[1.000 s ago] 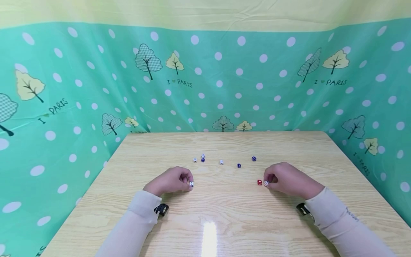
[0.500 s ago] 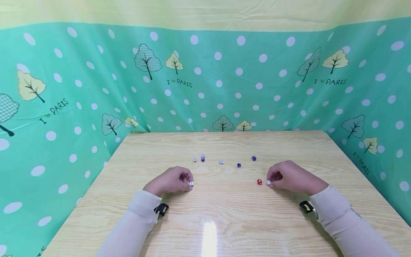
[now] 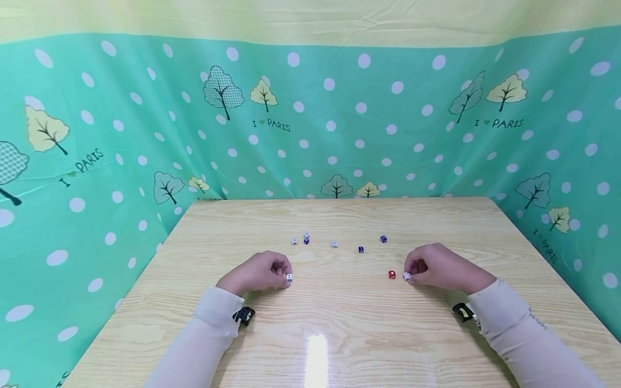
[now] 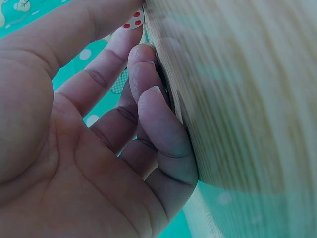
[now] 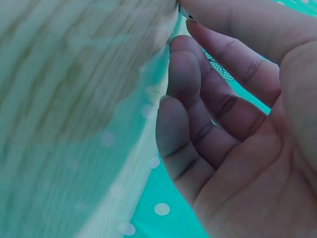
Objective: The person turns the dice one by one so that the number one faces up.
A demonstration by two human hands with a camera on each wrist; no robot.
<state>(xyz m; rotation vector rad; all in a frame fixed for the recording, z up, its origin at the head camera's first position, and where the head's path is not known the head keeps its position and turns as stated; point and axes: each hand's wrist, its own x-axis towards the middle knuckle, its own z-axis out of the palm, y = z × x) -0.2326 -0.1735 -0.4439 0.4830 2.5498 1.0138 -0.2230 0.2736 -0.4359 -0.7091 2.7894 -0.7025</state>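
Note:
My left hand is at the left of the table, its thumb and index finger pinching a small white die. Red pips show on this white die in the left wrist view, where the thumb partly covers it. On the right, my right hand pinches another white die low at the tabletop. Only a sliver of that die shows at the fingertips in the right wrist view. Just left of it, apart from the fingers, lies a red die with a large white pip.
Farther back on the wooden table a white die appears to sit on a blue die. Beside them lies a white die. Another white die and blue dice spread rightward. A green curtain surrounds the table.
My right hand has moved slightly right with its white die, so a gap now separates that die from the red one. My left hand has stayed in place.

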